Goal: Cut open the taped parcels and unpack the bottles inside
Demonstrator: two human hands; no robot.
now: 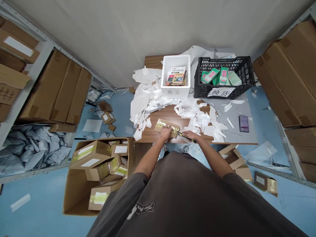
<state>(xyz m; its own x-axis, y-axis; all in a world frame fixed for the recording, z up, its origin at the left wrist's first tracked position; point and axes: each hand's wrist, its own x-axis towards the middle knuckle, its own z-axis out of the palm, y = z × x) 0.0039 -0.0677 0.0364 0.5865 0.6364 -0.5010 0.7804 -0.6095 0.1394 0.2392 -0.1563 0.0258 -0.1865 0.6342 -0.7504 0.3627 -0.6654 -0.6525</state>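
A small cardboard box point(160, 123) wrapped in shiny clear tape lies on the brown wooden table near its front edge. My left hand point(166, 132) grips the box from the near side, around its middle. In my right hand point(191, 135) is a yellow and black utility knife point(183, 135), held with its tip at the right end of the box. The fine detail of the blade against the tape is too small to make out. Torn white paper point(192, 112) lies scattered just beyond the box.
Behind stand a white bin point(175, 93) with books and a black crate point(224, 93) with green boxes. A phone point(244, 123) lies at right. A large carton point(76, 194) of parcels stands at left; shelves point(41, 65) flank the table. Opened boxes point(230, 156) litter the floor.
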